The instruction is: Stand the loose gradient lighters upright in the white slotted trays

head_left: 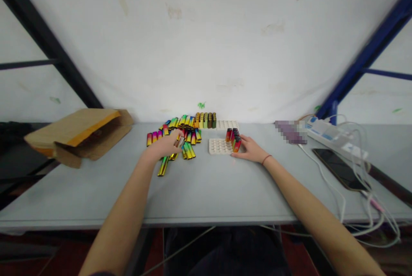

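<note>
My left hand (165, 145) is closed over the pile of shiny colour-gradient tubes (189, 150), with a small silvery tube (180, 141) between thumb and fingers. These tubes lie loose in yellow, green, pink and blue shades. A white tray with round holes (217, 146) rests on the table in front of me. Several red-and-dark tubes (237, 142) stand upright at its right end. Around that end curls my right hand (252, 150), thumb at the front edge and fingers behind the tubes; its grip appears to be on the tray.
Behind, a second white tray (228, 125) holds upright yellow-green tubes (206, 120) on its left side. An open brown paper bag (86, 132) lies at left. On the right are a phone (337, 168), a power strip (334, 136), white cables and a pixelated purple item (291, 132).
</note>
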Available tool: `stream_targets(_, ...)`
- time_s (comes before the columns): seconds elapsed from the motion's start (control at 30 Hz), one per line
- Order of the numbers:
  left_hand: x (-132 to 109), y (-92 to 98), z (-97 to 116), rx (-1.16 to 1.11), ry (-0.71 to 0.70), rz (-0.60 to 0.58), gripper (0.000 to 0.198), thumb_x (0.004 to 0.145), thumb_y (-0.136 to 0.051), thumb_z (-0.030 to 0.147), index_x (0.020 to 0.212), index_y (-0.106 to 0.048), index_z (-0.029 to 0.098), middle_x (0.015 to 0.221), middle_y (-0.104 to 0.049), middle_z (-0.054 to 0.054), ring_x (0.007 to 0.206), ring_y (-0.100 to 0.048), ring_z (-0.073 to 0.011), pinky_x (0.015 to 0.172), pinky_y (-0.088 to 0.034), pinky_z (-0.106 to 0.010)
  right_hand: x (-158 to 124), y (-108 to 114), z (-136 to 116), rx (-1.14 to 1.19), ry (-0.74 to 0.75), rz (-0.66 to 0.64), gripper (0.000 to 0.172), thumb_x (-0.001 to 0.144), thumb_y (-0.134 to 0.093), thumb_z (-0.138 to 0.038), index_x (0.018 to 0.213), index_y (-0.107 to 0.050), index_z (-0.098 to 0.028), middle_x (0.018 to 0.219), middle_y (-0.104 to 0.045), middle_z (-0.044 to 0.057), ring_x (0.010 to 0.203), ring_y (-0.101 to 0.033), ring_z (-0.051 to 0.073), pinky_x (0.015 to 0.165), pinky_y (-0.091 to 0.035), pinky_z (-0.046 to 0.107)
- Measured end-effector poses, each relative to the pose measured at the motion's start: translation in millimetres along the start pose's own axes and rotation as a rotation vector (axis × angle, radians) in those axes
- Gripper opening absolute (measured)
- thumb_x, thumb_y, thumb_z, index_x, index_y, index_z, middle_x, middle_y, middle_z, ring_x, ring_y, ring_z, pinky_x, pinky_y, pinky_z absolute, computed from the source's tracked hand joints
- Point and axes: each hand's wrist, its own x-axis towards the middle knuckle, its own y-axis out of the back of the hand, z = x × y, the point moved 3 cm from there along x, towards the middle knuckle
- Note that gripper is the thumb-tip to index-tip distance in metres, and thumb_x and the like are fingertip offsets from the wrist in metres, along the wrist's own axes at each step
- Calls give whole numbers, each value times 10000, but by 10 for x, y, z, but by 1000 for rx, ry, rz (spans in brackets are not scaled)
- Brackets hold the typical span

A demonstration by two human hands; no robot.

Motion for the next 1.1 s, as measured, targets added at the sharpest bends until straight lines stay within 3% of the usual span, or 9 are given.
stream_targets(0.1,32,52,152,-202,-111,36,579,707,-630,265,1284,-586,224,814,-651,20,733,-639,-189,654,-441,-255,-2,-8,10,3,0,7,731,838,-690,-690,1331,-637,-154,1420,-588,208,1265,-582,390,1103,-462,545)
stream_targets(0.23,172,14,513,-593,-224,6,605,718,-643,273,1316,-610,187,759,-631,14,684,-607,-167,629,-448,-247,-2,-13,7,12,5,20,717,836,-691,-691,1334,-638,-177,1413,-596,200,1264,-585,388,1091,-471,554)
stream_targets(0.33,317,-92,765,-797,-202,11,509,725,-651,236,1229,-663,172,645,-570,26,570,-542,-145,529,-388,-236,1,-15,-2,21,13,23,740,838,-686,-698,1362,-622,-179,1420,-594,197,1285,-578,378,1109,-460,543)
stream_targets(0.47,464,-329,974,-1042,-155,-54,311,778,-630,228,1081,-660,164,654,-531,32,484,-453,-87,455,-336,-198,7,-20,5,22,24,32,743,842,-678,-699,1363,-620,-171,1408,-601,202,1272,-588,374,1109,-461,546)
stream_targets(0.63,508,-581,1007,-1103,-112,70,197,934,-557,349,972,-620,166,666,-510,45,454,-444,-65,435,-343,-179,5,-24,18,-5,23,32,737,837,-675,-716,1331,-640,-170,1410,-596,201,1269,-589,375,1097,-471,534)
stream_targets(0.73,490,-675,998,-1196,-34,106,175,961,-513,334,987,-580,174,684,-558,35,453,-507,-79,458,-401,-196,3,-24,17,-11,18,20,749,844,-667,-715,1345,-631,-160,1417,-591,208,1271,-589,380,1091,-476,536)
stream_targets(0.8,470,-705,1006,-1262,-13,122,161,954,-505,330,969,-566,182,652,-542,46,416,-473,-75,427,-361,-193,4,-28,20,-14,13,12,755,846,-669,-709,1351,-629,-149,1421,-587,216,1269,-590,386,1095,-474,540)
stream_targets(1.0,407,-774,1032,-1439,105,151,475,940,-397,587,673,-479,202,474,-313,86,331,-241,-54,368,-199,-191,12,-44,34,-4,29,36,735,840,-681,-698,1344,-634,-165,1407,-604,205,1256,-602,383,1089,-482,546)
stream_targets(1.1,385,-803,1045,-1451,185,147,496,938,-362,583,608,-419,218,435,-257,86,320,-203,-60,364,-156,-196,14,-44,34,-5,21,36,730,839,-681,-699,1339,-637,-169,1411,-601,206,1249,-605,387,1077,-490,551)
